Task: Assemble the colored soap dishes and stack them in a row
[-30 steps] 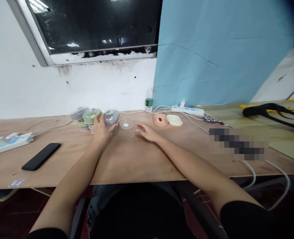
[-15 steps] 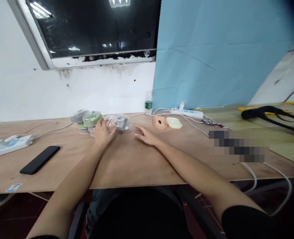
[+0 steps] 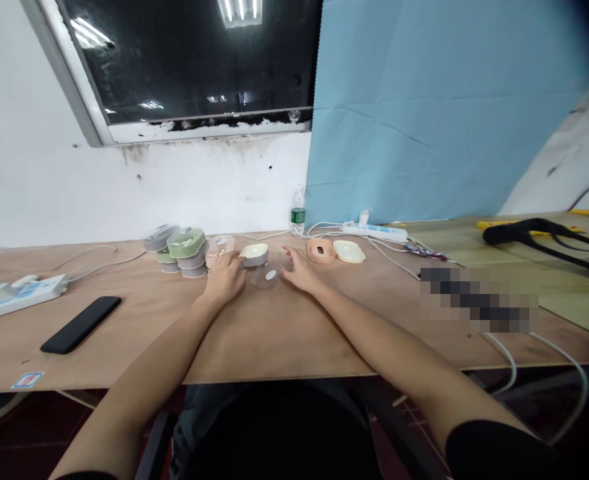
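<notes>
Two bare forearms reach forward over a wooden surface toward a group of small round containers. The left hand rests palm down with fingers loosely spread, gripping nothing, its fingertips touching a cream-coloured dish and just beside a pink container. The right hand lies flat and open, fingers extended, just beside a clear lid that sits between the two hands. Left of the hands stands a stack of green and grey containers. Further left lie a black phone and a white power strip. Right of the hands sit a pink tray and a pale yellow tray
</notes>
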`<control>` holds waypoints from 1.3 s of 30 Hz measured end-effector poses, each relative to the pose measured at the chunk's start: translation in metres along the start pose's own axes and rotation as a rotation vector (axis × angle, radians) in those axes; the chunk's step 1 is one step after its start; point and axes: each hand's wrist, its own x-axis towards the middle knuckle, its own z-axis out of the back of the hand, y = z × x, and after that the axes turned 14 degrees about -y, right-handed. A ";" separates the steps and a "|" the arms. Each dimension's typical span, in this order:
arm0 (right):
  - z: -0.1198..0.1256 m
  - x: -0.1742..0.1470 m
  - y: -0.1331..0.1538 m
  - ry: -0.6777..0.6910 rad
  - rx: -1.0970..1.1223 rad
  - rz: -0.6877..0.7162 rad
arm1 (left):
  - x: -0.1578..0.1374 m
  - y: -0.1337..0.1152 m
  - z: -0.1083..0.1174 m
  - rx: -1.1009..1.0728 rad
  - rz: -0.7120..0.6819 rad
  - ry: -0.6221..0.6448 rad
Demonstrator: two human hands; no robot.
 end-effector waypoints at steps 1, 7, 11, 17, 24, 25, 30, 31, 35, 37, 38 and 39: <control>0.000 0.000 -0.001 0.027 0.000 0.030 | 0.001 -0.001 -0.002 -0.010 -0.029 0.024; 0.000 0.000 -0.010 0.200 0.036 0.096 | 0.018 -0.008 -0.025 0.052 -0.040 0.137; 0.004 0.002 -0.009 0.157 0.039 0.067 | 0.033 -0.011 -0.040 0.061 0.034 0.219; 0.004 0.006 -0.011 0.043 0.159 0.001 | 0.043 -0.014 -0.024 -0.050 0.179 0.078; -0.001 0.010 -0.014 -0.001 0.380 -0.111 | 0.031 -0.021 -0.004 -0.939 0.575 -0.008; -0.002 0.010 -0.013 -0.003 0.400 -0.134 | 0.028 -0.024 -0.005 -1.009 0.670 0.013; -0.008 0.012 -0.006 -0.070 0.428 -0.264 | 0.016 -0.039 -0.014 -1.143 1.094 0.053; -0.009 0.012 -0.004 -0.091 0.440 -0.291 | 0.015 -0.042 -0.016 -1.189 1.140 0.056; -0.010 0.010 0.000 -0.090 0.523 -0.400 | 0.012 -0.048 -0.018 -1.273 1.258 0.061; -0.010 0.009 -0.001 -0.039 0.536 -0.455 | 0.011 -0.048 -0.018 -1.289 1.270 0.088; -0.010 0.008 -0.002 -0.008 0.532 -0.484 | 0.011 -0.047 -0.018 -1.298 1.269 0.102; -0.009 0.008 -0.003 0.017 0.521 -0.515 | 0.010 -0.047 -0.018 -1.307 1.264 0.115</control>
